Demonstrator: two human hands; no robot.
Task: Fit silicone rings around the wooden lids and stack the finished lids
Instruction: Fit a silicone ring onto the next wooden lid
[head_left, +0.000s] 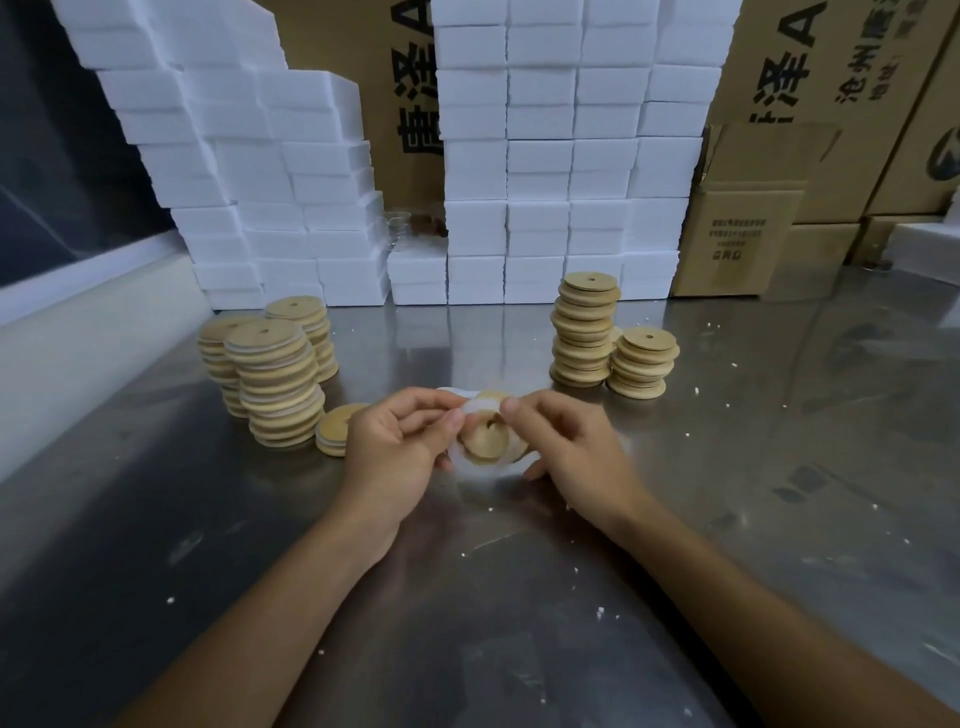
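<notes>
Both hands meet over the metal table (727, 467), working on one wooden lid (485, 441) and a white silicone ring (475, 467). The left hand (400, 447) has its fingers curled, thumb and forefinger pinching the ring's upper edge just left of the lid. The right hand (561, 441) mirrors it, fingers bent, its thumb tip pressed at the ring's top edge and the lower fingers touching the ring's right side. The lid sits between the two sets of fingertips, tilted toward the camera, with the ring looped partly round it; how much of the rim it covers cannot be told.

Just left of the left hand's knuckles lies a short stack of ringed lids (337, 428), and beyond it stand taller ringed stacks (275, 384). Beyond and to the right of the right hand's fingers stand two stacks of bare lids (587, 327). Behind everything rise white boxes (540, 156) and cardboard cartons (748, 228).
</notes>
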